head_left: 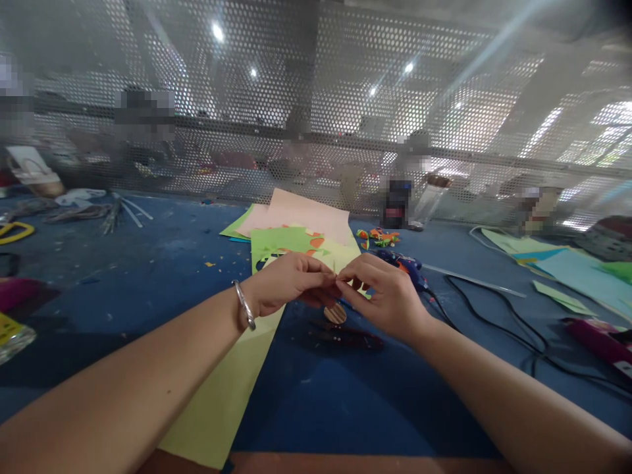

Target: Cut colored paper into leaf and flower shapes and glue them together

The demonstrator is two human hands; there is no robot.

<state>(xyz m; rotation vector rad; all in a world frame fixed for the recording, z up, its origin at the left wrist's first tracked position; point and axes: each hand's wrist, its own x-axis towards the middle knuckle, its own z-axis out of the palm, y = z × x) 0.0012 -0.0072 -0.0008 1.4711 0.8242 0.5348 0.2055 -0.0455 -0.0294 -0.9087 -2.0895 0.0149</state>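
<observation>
My left hand (299, 282), with a silver bangle at its wrist, and my right hand (380, 289) meet fingertip to fingertip above the table. Both are closed in a pinch; a thin pale sliver sticks up between them, too small to identify. Just below the fingers is a round striped wooden-looking disc (335, 314). A dark red tool (350, 337), perhaps scissors or pliers, lies nearer to me. Behind the hands are a light green sheet (276, 240) with cut-outs and a pale pink sheet (309, 214). Beneath my left forearm runs a long yellow-green sheet (217, 401).
Beyond my right hand lies a blue glue gun (402, 263) with a black cable (513, 313). Green and orange paper scraps (380, 237) sit behind it. Coloured sheets (567, 270) and a magenta tool (600, 342) are rightward. A perforated metal screen (222, 125) borders the back.
</observation>
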